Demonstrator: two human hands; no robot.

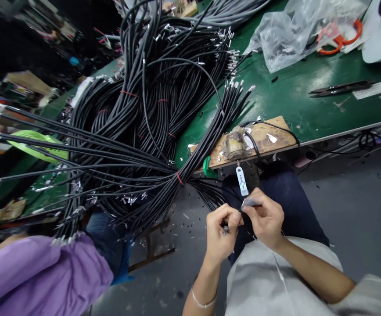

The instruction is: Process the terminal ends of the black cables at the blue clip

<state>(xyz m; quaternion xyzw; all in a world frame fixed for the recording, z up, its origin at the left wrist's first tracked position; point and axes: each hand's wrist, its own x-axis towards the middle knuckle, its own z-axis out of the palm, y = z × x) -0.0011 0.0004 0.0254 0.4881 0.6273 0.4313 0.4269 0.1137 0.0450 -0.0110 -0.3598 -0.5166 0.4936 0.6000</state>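
Over my lap, my left hand (222, 226) is closed in a pinch on a thin black cable, and a small greyish end pokes out of its curled fingers. My right hand (265, 217) pinches the cable's tip close beside it. A grey piece (251, 202) shows at the right fingertips; whether it is a finger covering or part of the cable I cannot tell. Just above the hands, a light blue tag (242, 180) hangs from a round, tape-covered device (235, 146) on a wooden board (272, 131). Left of my hands lies a red-tied bundle of black cables (164, 180).
A large heap of black cables (164, 96) covers the green table (296, 101). Orange-handled scissors (338, 44), a plastic bag (282, 39) and dark snips (342, 89) lie at the right. A person in a purple top (52, 276) sits at the left, close to the cable ends.
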